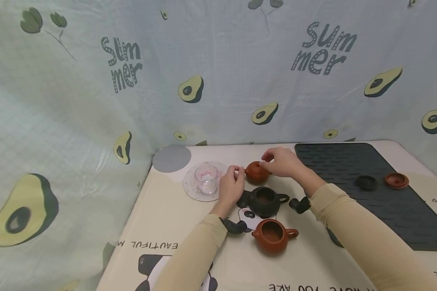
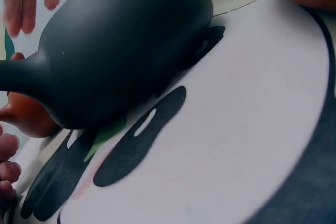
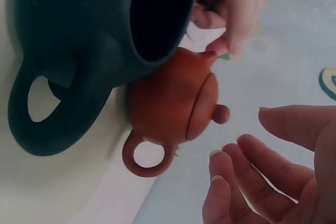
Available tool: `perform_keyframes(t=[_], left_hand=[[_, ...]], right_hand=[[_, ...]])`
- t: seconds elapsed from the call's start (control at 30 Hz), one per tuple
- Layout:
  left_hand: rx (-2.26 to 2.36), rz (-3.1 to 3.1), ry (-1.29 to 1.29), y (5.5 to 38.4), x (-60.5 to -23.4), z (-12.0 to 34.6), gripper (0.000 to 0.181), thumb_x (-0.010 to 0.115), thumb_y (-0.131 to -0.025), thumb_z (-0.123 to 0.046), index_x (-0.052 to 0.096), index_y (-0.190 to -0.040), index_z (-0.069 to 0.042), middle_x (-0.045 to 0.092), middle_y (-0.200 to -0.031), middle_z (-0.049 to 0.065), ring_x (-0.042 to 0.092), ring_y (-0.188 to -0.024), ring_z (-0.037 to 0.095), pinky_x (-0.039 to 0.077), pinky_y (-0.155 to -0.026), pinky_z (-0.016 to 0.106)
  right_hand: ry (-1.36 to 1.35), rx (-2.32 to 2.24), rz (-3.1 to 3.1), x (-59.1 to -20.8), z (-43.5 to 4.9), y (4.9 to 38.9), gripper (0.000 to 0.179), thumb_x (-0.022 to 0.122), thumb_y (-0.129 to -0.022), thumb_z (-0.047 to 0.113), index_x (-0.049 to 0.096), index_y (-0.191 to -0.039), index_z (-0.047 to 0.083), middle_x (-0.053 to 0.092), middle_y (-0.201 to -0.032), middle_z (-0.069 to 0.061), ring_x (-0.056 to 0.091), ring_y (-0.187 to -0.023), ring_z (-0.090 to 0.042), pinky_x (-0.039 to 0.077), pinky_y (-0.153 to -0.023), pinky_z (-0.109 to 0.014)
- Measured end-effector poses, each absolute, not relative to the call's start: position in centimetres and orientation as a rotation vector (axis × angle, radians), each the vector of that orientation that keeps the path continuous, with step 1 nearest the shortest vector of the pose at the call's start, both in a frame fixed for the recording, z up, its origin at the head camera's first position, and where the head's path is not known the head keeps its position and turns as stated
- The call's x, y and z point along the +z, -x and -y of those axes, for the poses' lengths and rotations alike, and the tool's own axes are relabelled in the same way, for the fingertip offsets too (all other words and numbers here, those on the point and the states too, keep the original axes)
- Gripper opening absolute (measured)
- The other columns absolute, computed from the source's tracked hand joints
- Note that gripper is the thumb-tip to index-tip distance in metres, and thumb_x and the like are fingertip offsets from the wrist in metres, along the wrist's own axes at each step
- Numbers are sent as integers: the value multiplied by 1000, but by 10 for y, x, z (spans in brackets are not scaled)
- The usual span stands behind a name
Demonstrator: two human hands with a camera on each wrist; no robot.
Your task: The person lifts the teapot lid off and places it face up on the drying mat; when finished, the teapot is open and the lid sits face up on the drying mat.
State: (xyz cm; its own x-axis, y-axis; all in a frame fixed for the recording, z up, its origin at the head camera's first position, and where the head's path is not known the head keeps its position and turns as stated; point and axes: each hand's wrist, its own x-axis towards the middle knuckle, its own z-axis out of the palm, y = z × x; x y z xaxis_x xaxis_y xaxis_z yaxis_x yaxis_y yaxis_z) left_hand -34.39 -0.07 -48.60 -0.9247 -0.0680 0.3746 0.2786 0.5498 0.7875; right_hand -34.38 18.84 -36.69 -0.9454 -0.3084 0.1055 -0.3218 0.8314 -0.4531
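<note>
A small reddish-brown teapot [image 1: 257,173] stands at the back with its round-knobbed lid [image 3: 203,107] seated on it. My left hand [image 1: 232,184] is at its spout [image 3: 210,57], fingers curled, and the fingertips seem to pinch the spout's tip. Above and beside the lid, my right hand [image 3: 273,166] is held with thumb and fingers apart and nothing between them. Closer in, a black teapot [image 1: 265,202] without a lid has its handle to the right. A second reddish-brown teapot [image 1: 272,238], also lidless, stands nearest to me.
At right lies a dark ridged mat [image 1: 335,161] bearing a black lid [image 1: 366,183] and a reddish-brown lid [image 1: 396,180]. A clear glass cup [image 1: 206,180] stands on a round patterned mat [image 1: 193,193] at left. Behind it is a grey disc [image 1: 172,158]. A printed curtain [image 1: 218,60] hangs behind the table.
</note>
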Motion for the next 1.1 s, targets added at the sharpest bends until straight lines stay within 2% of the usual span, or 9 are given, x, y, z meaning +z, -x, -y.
perform_keyframes(t=[0.2, 0.37, 0.5, 0.83, 1.1], left_hand=[[-1229, 2456, 212, 341, -488, -6, 33, 50, -106, -38, 70, -114, -14, 55, -68, -6, 51, -64, 14, 40, -62, 30], [-1179, 2489, 222, 337, -493, -9, 27, 54, -105, -38, 67, -105, -14, 55, -68, -5, 51, -63, 14, 39, -61, 30], [-1104, 2526, 215, 335, -496, -8, 26, 50, -107, -39, 63, -100, -17, 53, -69, -5, 51, -62, 14, 39, -59, 30], [-979, 2581, 215, 336, -493, -6, 32, 44, -109, -41, 63, -100, -17, 55, -71, -4, 54, -66, 18, 42, -62, 33], [-955, 2577, 208, 341, -485, 0, 32, 42, -110, -40, 62, -101, -16, 57, -73, -2, 57, -69, 21, 43, -63, 35]], right_hand=[[-485, 579, 3036, -370, -185, 350, 37, 63, -99, 28, 70, -122, 0, 72, -112, -17, 66, -100, -33, 53, -86, -48], [-451, 507, 3087, -374, -185, 349, 34, 65, -100, 27, 72, -121, 2, 73, -110, -15, 66, -91, -28, 55, -80, -45], [-469, 488, 3110, -376, -181, 349, 31, 68, -99, 26, 73, -119, 3, 73, -108, -15, 66, -86, -25, 56, -76, -42], [-538, 471, 3057, -384, -172, 350, 23, 71, -97, 23, 77, -111, 7, 74, -103, -10, 65, -89, -27, 54, -81, -46], [-515, 543, 2982, -386, -169, 354, 25, 71, -97, 25, 76, -115, 7, 74, -106, -11, 63, -87, -27, 52, -76, -44]])
